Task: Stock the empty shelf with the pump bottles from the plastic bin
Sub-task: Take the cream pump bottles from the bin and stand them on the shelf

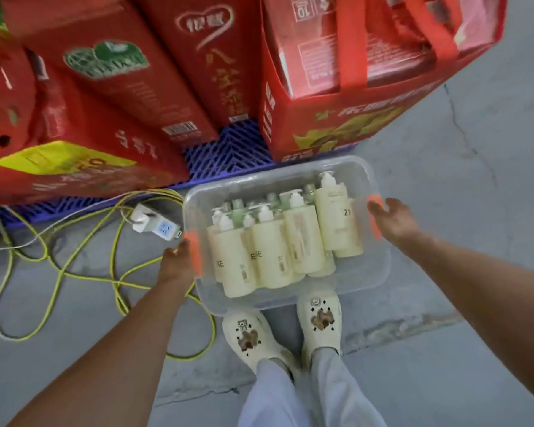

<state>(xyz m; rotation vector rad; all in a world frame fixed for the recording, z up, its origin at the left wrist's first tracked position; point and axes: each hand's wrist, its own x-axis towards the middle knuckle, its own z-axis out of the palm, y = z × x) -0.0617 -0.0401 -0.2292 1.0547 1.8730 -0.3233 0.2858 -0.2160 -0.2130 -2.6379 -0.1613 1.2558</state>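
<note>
A clear plastic bin (pixel 293 298) with orange side clips hangs above my feet, over the tips of my shoes. Inside it, several cream pump bottles (pixel 272 257) with white pump heads lie packed side by side, and pale green ones show behind them. My left hand (pixel 179 260) grips the bin's left end at the orange clip (pixel 196 254). At the right end my right hand (pixel 395 221) holds the other orange clip (pixel 376 217), fingers wrapped under the rim. No shelf is in view.
Red gift cartons (pixel 105 72) and a red carry bag (pixel 367 57) stand on a blue plastic pallet (pixel 228 149) just beyond the bin. A yellow cable (pixel 59 266) loops over the grey concrete floor at the left, beside a white power adapter (pixel 154 223). My white shoes (pixel 253 337) are below.
</note>
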